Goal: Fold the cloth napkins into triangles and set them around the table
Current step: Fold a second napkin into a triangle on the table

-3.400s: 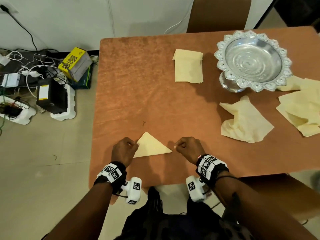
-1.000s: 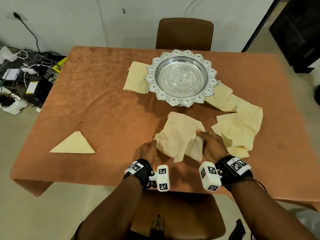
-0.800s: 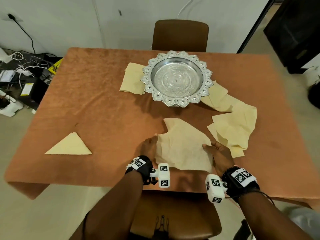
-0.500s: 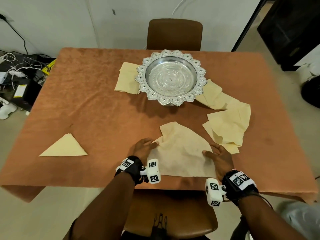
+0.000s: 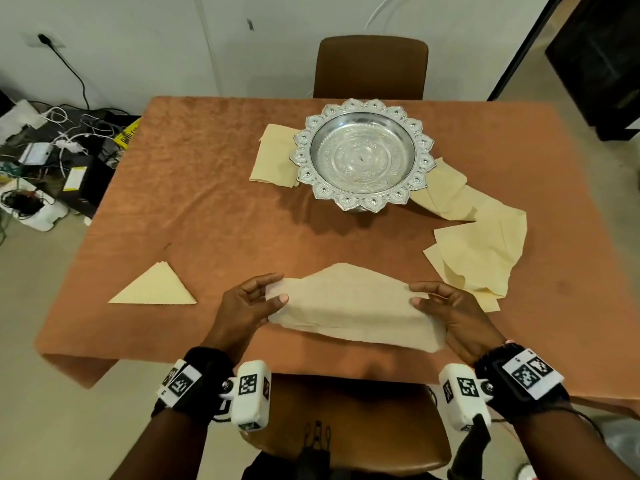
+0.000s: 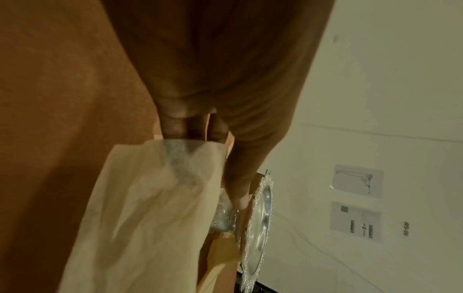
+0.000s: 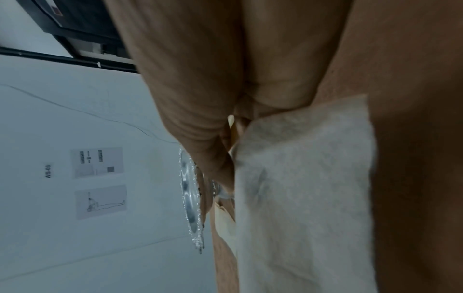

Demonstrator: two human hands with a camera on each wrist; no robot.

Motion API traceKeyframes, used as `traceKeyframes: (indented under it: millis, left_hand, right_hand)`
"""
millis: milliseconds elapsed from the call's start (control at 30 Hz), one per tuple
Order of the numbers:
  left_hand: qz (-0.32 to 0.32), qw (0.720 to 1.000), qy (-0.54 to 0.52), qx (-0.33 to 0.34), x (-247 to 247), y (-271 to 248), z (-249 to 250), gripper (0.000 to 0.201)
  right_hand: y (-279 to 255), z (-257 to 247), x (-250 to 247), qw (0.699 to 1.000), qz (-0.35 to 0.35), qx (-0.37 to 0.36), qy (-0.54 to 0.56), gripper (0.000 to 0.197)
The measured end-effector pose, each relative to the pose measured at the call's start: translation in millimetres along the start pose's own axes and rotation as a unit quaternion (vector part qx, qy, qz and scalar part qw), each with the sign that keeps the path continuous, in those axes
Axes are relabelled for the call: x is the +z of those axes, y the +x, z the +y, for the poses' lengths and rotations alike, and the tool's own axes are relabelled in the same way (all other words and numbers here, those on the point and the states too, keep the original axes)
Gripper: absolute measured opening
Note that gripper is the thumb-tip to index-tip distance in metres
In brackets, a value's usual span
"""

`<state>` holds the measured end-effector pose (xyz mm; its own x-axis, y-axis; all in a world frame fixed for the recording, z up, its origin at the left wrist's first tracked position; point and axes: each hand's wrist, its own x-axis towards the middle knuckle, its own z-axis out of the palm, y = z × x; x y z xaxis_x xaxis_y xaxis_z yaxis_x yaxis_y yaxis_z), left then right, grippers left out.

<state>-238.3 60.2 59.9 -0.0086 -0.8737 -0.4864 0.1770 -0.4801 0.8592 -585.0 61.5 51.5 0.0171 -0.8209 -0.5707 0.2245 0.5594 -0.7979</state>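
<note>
A cream cloth napkin (image 5: pixel 349 303) is held up between both hands near the table's front edge, its near part hanging down. My left hand (image 5: pixel 252 303) pinches its left end, thumb on top and fingers behind. My right hand (image 5: pixel 446 310) pinches its right end the same way. In the left wrist view the napkin (image 6: pixel 150 208) hangs from the fingers (image 6: pixel 175 123); in the right wrist view the napkin (image 7: pixel 300 188) hangs beside the thumb (image 7: pixel 213 154). A folded triangle napkin (image 5: pixel 156 287) lies flat at the front left of the table.
The table wears an orange cloth (image 5: pixel 207 188). A silver pedestal bowl (image 5: pixel 362 154) stands at the middle back. A folded napkin (image 5: pixel 272 161) lies left of it, and loose napkins (image 5: pixel 481 244) lie right. Chairs stand at the far (image 5: pixel 370 67) and near sides; cables and boxes (image 5: pixel 45 161) litter the left floor.
Both hands left the finished triangle and moved to a crumpled napkin, spread it flat, then took its two ends and lifted it off the table.
</note>
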Motion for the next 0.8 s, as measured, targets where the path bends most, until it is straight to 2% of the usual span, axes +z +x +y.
traceKeyframes:
  millis: [100,133,200,300,367,467,500,600,700,800]
  left_hand:
    - [-0.057,0.996,0.052,-0.037,-6,0,9,0.073]
    - [-0.068,0.995,0.05,-0.054,-7,2,12,0.074]
    - [-0.066,0.994,0.026,-0.078,-8,7,19,0.063]
    - [-0.028,0.995,-0.019,-0.09,-6,20,30,0.042]
    - [-0.016,0.994,-0.05,-0.096,-3,27,37,0.042]
    - [-0.07,0.989,-0.058,-0.117,3,33,42,0.054]
    - [-0.09,0.987,-0.05,-0.125,5,32,42,0.056]
    - [-0.115,0.985,-0.002,-0.125,4,30,38,0.048]
    - [-0.122,0.985,0.046,-0.115,-6,21,31,0.036]
    - [-0.124,0.981,0.057,-0.135,-18,6,23,0.038]
  right_hand:
    - [-2,-8,2,0.999,-0.005,0.028,0.026,0.023]
    - [-1,-11,3,0.999,-0.004,0.04,0.036,0.021]
    - [2,-16,3,0.995,-0.008,0.075,0.058,0.021]
    - [7,-23,4,0.988,-0.023,0.125,0.089,0.032]
    - [11,-30,7,0.983,-0.021,0.129,0.126,0.037]
    - [15,-38,12,0.979,-0.03,0.124,0.158,0.064]
    - [16,-39,13,0.978,-0.037,0.126,0.161,0.065]
    - [13,-39,14,0.982,-0.029,0.139,0.125,0.036]
    - [4,-34,11,0.991,-0.028,0.122,0.051,0.028]
    - [-7,-23,4,0.992,-0.029,0.121,0.03,0.023]
